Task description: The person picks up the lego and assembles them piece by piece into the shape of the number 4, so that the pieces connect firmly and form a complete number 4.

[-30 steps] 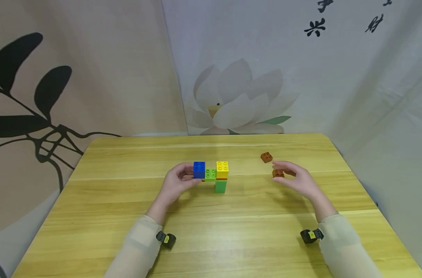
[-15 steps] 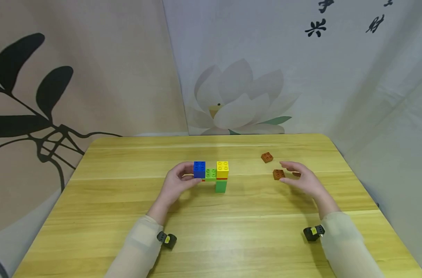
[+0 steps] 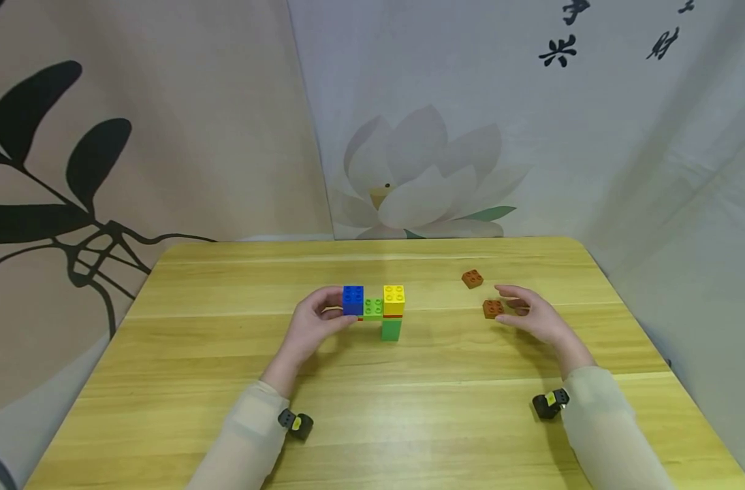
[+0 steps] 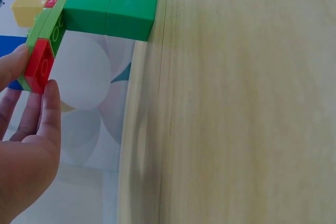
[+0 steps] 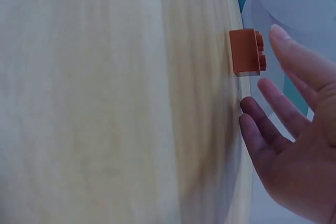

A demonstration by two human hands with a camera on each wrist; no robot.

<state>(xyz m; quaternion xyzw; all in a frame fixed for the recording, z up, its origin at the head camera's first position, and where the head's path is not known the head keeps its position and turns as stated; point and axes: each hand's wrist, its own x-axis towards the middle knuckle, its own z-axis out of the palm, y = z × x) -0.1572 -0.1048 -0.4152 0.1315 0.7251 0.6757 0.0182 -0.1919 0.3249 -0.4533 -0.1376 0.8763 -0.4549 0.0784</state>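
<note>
My left hand (image 3: 311, 323) grips the left end of a joined toy-brick structure by its blue brick (image 3: 353, 300) and the red brick (image 4: 39, 69) beneath. A light green piece (image 3: 373, 307) bridges across to a yellow brick (image 3: 393, 301) over a thin red layer. Below that side, two stacked green bricks (image 4: 111, 12) form a leg; the other end has no leg under it. My right hand (image 3: 536, 320), thumb and fingers apart and holding nothing, hovers just right of a brown brick (image 3: 492, 309). In the right wrist view that brown brick (image 5: 244, 51) sits beyond the fingertips.
A second brown brick (image 3: 472, 278) lies farther back on the wooden table (image 3: 372, 415). Behind the table's far edge hangs a cloth backdrop (image 3: 225, 136) printed with leaves and a flower. A small black camera (image 3: 550, 403) is strapped to each wrist.
My right hand has drawn back a little to the right, uncovering the nearer brown brick it partly hid. My left hand and the brick structure have stayed in place.
</note>
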